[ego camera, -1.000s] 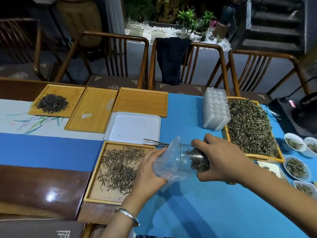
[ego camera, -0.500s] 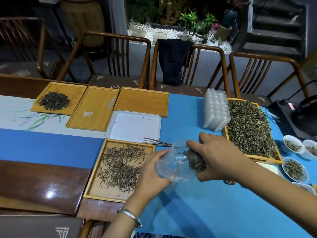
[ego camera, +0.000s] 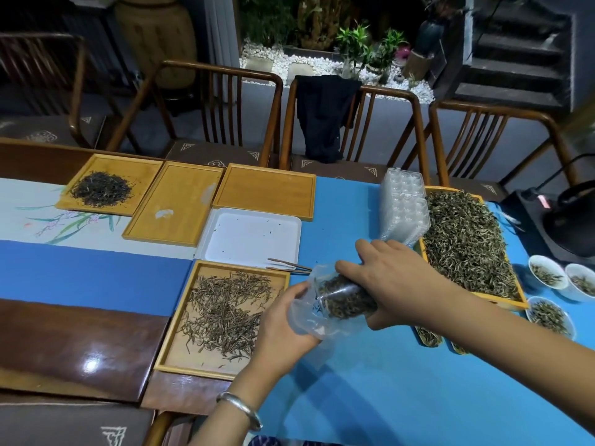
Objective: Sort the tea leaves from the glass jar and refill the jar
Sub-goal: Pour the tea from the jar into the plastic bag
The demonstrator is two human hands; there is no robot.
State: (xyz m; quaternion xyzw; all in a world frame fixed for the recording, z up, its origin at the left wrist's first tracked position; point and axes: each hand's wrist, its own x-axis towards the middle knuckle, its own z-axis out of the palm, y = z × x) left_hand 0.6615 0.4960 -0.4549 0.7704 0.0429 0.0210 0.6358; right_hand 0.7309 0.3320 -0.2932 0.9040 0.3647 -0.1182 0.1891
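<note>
Sideways, the glass jar (ego camera: 346,300) lies within the right hand (ego camera: 396,281) grip.

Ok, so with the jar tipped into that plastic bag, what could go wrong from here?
1. The glass jar lies nearly sideways, its mouth in the clear plastic bag; if the left hand loosens, leaves could spill onto the blue cloth.
2. The bag hangs beside the tray of sorted leaves, so strays could mix in.
3. The right hand alone holds the jar; it could slip.
</note>
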